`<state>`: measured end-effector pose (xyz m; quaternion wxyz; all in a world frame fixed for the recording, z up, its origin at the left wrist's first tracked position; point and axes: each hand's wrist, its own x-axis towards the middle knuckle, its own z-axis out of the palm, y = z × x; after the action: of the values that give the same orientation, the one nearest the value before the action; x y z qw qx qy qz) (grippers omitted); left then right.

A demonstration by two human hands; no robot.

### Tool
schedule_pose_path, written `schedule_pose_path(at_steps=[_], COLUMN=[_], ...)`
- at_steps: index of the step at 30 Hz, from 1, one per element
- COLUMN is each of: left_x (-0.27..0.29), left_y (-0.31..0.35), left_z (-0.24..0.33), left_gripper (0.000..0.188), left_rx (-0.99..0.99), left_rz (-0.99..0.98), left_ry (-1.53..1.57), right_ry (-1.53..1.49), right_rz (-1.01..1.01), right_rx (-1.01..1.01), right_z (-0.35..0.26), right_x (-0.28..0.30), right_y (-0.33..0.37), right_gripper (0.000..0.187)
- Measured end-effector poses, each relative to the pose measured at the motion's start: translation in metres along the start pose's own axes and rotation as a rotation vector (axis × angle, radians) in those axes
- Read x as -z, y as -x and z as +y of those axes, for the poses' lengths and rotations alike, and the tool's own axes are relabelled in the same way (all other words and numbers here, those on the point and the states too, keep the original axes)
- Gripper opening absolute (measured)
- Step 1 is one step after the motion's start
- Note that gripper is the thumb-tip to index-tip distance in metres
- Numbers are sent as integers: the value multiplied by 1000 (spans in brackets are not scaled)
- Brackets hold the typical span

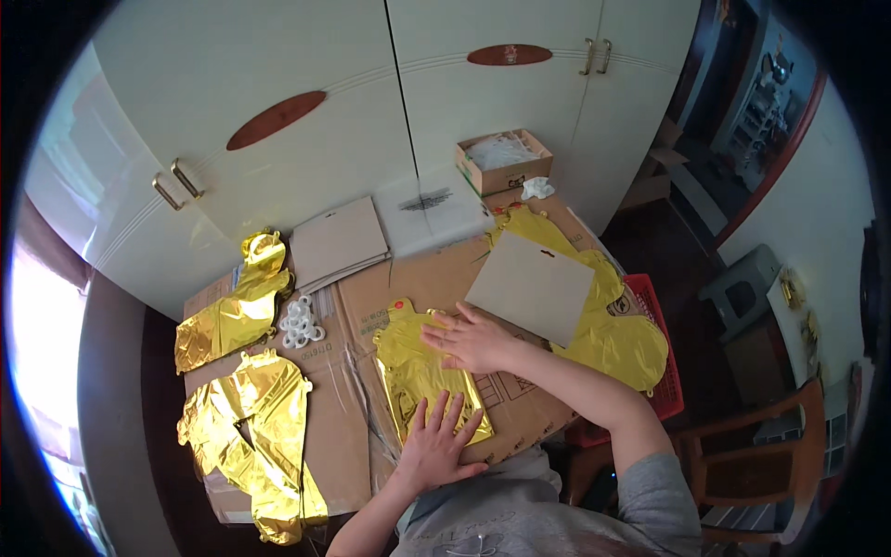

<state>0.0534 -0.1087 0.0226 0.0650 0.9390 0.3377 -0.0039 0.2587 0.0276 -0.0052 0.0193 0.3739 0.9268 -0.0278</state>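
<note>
A yellow-gold foil balloon, folded into a flat rectangle, lies on the cardboard in front of me. My left hand rests on its near end with the fingers spread. Farther up, my right hand lies flat across its upper right part, fingers stretched out. A small red dot marks the balloon's far end. Right of it, a grey card with a small slot lies on top of more yellow foil. To the left, a crumpled gold foil balloon spreads over the cardboard.
Another gold foil balloon lies at the far left, beside a pile of white rings. Grey cards are stacked behind. A small box holds clear plastic pieces. A red basket and a wooden chair stand right.
</note>
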Motion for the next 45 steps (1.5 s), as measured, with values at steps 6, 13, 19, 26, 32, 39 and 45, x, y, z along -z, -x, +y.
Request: schedule_pose_path(at_steps=[6,13,19,26,32,39,45], left_x=[-1,-1,2,-1,-6,-21,-24], left_y=[2,3,6,11,41,75,75], left_z=[-1,-2,-1,-2,19,27,28], left_gripper=[78,79,78,77,80,96,104], left_rx=[-18,-32,-19,-27,80,326,322], left_rz=[13,36,52,87,268,154,88], left_ry=[11,12,33,48,107,102,53], right_ry=[12,56,93,-219,-286,-233,-192], right_rz=[-50,0,264,242,310,172,160], right_rx=[-46,-115,-100,333,381,518,503], right_z=[18,27,1,-57,-66,-85,-79], right_x=[11,12,23,13,2,-9,-11], right_y=[-15,-25,-23,-11,-20,-20,-31], right_gripper=[71,75,66,48,41,44,46])
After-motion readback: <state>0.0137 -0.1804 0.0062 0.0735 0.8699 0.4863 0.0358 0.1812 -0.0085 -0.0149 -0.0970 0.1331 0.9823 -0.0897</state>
